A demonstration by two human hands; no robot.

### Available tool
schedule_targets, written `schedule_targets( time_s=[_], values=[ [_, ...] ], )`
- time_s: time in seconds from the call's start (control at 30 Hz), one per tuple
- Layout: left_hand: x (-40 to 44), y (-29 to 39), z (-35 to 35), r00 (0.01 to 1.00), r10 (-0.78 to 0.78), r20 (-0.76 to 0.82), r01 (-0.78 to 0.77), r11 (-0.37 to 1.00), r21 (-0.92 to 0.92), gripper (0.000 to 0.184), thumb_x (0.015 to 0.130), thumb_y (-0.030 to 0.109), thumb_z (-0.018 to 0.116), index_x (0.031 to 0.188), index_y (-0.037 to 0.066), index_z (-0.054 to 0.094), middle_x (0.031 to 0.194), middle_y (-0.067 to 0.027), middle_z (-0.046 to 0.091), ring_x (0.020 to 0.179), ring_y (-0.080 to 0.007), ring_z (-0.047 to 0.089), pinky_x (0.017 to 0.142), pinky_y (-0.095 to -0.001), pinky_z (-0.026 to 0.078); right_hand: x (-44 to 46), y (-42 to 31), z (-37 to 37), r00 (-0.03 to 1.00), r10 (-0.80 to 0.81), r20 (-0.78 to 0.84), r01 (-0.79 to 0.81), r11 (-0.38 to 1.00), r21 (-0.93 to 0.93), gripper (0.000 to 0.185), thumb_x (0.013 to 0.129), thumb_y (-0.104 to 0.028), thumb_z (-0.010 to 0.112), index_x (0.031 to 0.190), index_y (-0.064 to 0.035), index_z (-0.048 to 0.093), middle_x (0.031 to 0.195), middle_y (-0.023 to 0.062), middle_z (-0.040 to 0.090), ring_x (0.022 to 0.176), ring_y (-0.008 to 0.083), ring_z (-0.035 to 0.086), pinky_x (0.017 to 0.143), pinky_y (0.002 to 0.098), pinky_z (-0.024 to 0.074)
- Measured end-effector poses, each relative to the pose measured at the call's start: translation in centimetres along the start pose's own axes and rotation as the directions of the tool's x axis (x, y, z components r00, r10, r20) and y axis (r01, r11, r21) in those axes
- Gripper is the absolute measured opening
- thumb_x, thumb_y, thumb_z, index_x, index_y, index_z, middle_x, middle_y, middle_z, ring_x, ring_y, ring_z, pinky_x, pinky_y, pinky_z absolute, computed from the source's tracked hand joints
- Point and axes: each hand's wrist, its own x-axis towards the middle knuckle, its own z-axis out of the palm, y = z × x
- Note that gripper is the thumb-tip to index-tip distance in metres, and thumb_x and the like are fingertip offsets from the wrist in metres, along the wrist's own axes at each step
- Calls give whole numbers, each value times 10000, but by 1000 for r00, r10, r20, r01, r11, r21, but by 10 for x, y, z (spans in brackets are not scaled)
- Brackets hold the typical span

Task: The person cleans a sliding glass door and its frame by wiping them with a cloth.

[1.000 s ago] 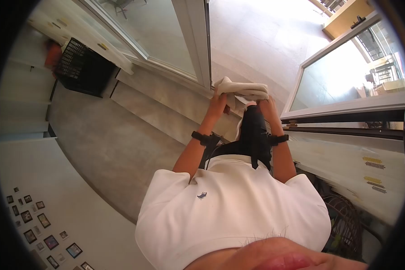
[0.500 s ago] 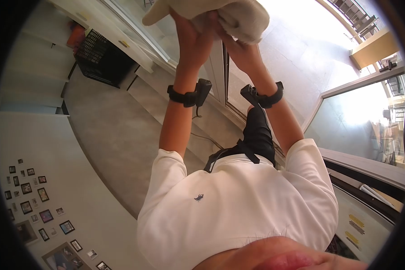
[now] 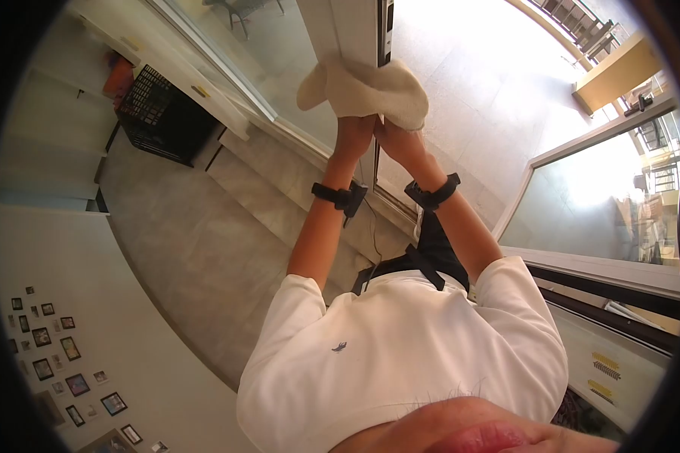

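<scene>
Black gridded plastic crate (image 3: 170, 121) sits at ten o'clock, small dark-framed pictures (image 3: 77, 385) at eight, white-framed glass panel (image 3: 582, 204) gleaming at three!

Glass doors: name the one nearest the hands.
The glass door at picture left: its pale frame is directly beyond the cloth held by left hand and right hand; the picture-right door stands apart.

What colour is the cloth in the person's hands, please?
The cloth is off-white, a creamy shade; the head view shows it best.
</scene>
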Motion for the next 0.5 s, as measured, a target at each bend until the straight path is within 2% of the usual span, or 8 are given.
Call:
schedule_targets(
  time_s=[0.03, 0.1, 0.17, 0.23, 0.3, 0.37, 0.43, 0.5],
  values=[
    [-8, -1, 1, 999, 13, -38, -12, 999, 33, 243, 950, 108, 537, 1126, -54, 579, 1043, -177, 635, 984, -288, 604, 884, -386, 461, -5, 0, 2, 1000, 2, 7, -2, 1000, 21, 285, 895, -100, 609, 1165, -11, 599, 1078, 206, 640, 1000, 376, 611, 849, 446, 496],
    [-28, -11, -3, 988, -154, -5, 154, 988, 4, 269, 940, 117, 574, 1155, -44, 568, 1096, -172, 623, 1047, -268, 592, 909, -384, 459, -20, 5, 4, 999, -40, 18, 40, 999, -11, 307, 906, -121, 601, 1198, -27, 583, 1107, 191, 637, 1031, 368, 608, 865, 444, 496],
    [-56, -36, -3, 985, -166, -55, 164, 986, -43, 332, 928, 129, 611, 1208, -33, 533, 1141, -169, 606, 1075, -263, 583, 934, -386, 455, -37, 18, 8, 983, 37, 182, -24, 997, -74, 234, 899, -173, 613, 1107, -67, 633, 1027, 141, 673, 962, 337, 647, 795, 436, 527],
    [-50, -41, -10, 981, -155, -114, 144, 985, -98, 409, 916, 140, 649, 1260, -21, 497, 1187, -165, 589, 1104, -258, 574, 958, -388, 452, -55, 34, 18, 992, -54, 117, 68, 991, -116, 296, 918, -213, 588, 1178, -72, 600, 1076, 168, 658, 977, 358, 636, 813, 451, 523],
    [-37, -27, -14, 970, -243, 23, 243, 956, -165, 685, 897, 146, 695, 1428, 20, 280, 1376, -144, 443, 1263, -271, 474, 1057, -414, 398, -31, 17, -7, 988, -33, 150, 40, 998, -45, 339, 912, -189, 597, 1222, -54, 578, 1124, 186, 643, 1018, 361, 631, 844, 435, 522],
    [-7, 1, -12, 996, -86, -2, 84, 983, -164, 736, 869, 166, 739, 1408, 5, 264, 1320, -154, 468, 1232, -256, 487, 1028, -405, 423, -7, 4, -31, 925, 151, 348, -235, 948, 213, 341, 911, -147, 599, 1224, -14, 571, 1107, 195, 650, 1019, 325, 641, 851, 403, 528],
    [27, 32, -11, 996, 86, -20, -88, 990, -109, 768, 852, 188, 761, 1401, -2, 258, 1278, -158, 477, 1200, -260, 503, 994, -408, 453, 15, -16, -50, 957, 129, 260, -207, 932, 297, 298, 920, -95, 587, 1177, 55, 566, 1006, 172, 668, 963, 243, 653, 789, 363, 542],
    [67, 80, -11, 964, 267, 7, -267, 964, -15, 778, 831, 184, 778, 1391, -4, 271, 1263, -165, 478, 1186, -268, 510, 985, -413, 456, 43, -42, -71, 989, 64, 134, -104, 945, 311, 300, 920, -103, 594, 1171, 60, 567, 1045, 166, 655, 1003, 228, 647, 832, 359, 552]
  ],
)
